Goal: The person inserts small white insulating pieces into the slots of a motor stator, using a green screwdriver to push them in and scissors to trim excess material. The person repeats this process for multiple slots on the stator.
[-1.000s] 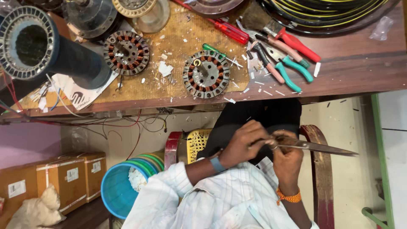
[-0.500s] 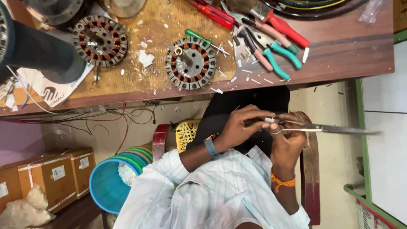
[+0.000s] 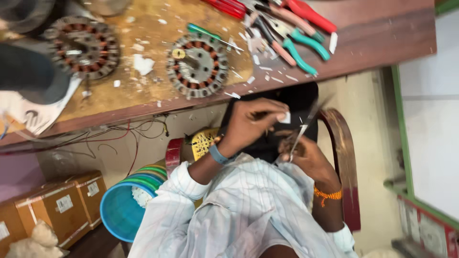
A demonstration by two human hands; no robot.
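Right hand (image 3: 306, 155) tilted scissors (image 3: 306, 125) upright since before.

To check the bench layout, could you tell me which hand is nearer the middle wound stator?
Left. The left hand, pinching a white scrap, is just below-right of the wound stator; the right hand, holding a metal blade, sits lower and farther right.

A thin, shiny metal blade (image 3: 302, 128) is held in the right hand (image 3: 306, 157); a small matt white paper piece (image 3: 286, 117) is pinched by the left hand (image 3: 253, 122). The workbench (image 3: 363, 43) is made of smooth brown wood. Copper windings and dull grey metal are seen on the stator (image 3: 198, 64). The pliers (image 3: 299, 48) are covered with glossy green plastic.
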